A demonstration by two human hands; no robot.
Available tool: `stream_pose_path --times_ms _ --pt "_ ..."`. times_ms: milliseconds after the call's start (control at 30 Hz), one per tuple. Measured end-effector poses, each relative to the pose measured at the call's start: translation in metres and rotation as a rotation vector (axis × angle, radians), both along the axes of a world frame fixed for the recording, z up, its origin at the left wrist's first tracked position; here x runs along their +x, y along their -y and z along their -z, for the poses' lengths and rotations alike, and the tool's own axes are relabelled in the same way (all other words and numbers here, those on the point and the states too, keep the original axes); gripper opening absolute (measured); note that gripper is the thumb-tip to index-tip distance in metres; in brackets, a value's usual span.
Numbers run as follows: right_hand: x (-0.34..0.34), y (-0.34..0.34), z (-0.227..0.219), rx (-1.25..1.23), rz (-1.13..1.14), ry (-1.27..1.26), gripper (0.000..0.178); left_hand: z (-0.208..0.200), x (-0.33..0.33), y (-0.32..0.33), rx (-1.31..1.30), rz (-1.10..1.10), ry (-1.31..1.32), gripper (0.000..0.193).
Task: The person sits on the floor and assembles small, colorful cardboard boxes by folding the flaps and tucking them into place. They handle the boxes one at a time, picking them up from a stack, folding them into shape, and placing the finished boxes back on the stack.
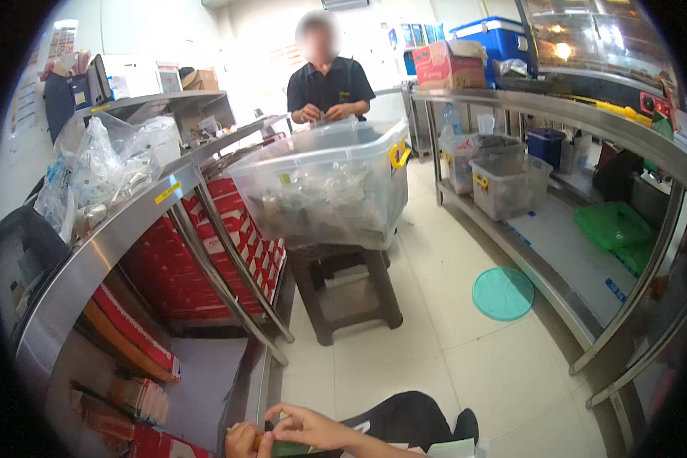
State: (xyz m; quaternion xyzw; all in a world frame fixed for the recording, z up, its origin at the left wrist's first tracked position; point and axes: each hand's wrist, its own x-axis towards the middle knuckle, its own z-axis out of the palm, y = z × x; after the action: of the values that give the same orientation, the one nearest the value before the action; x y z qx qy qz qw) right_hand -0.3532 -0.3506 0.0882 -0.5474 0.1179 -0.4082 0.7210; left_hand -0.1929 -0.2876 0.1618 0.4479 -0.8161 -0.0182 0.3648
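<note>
Low in the picture, my right hand (307,427) reaches in from the right, its thumb and fingers pinched together. Close against it is my left hand (243,440), curled and cut off by the lower edge. Between the fingertips is something small, partly yellow-orange, too hidden to name. Just under the hands shows a green surface (288,449). Dark-clothed legs (404,420) lie beyond my right forearm. Pale flat pieces, perhaps paper or card (454,449), sit at the bottom edge to the right.
Ahead, a large clear tub (320,183) of plastic-wrapped things stands on a brown stool (343,298). Behind it a person (330,88) works with both hands. A turquoise lid (504,293) lies on the floor. Steel tables stand left (122,233) and right (557,107), with red boxes (168,267) below the left one.
</note>
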Motion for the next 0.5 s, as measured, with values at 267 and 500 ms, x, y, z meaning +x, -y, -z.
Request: stream_pose_path --times_ms 267,500 --pt "0.002 -0.002 -0.007 0.102 0.423 -0.22 0.035 0.029 -0.004 0.015 -0.463 -0.404 -0.044 0.006" --pt "0.003 0.004 -0.003 -0.193 0.926 -0.094 0.022 0.048 -0.039 0.009 0.35 -0.02 -0.732 0.05"
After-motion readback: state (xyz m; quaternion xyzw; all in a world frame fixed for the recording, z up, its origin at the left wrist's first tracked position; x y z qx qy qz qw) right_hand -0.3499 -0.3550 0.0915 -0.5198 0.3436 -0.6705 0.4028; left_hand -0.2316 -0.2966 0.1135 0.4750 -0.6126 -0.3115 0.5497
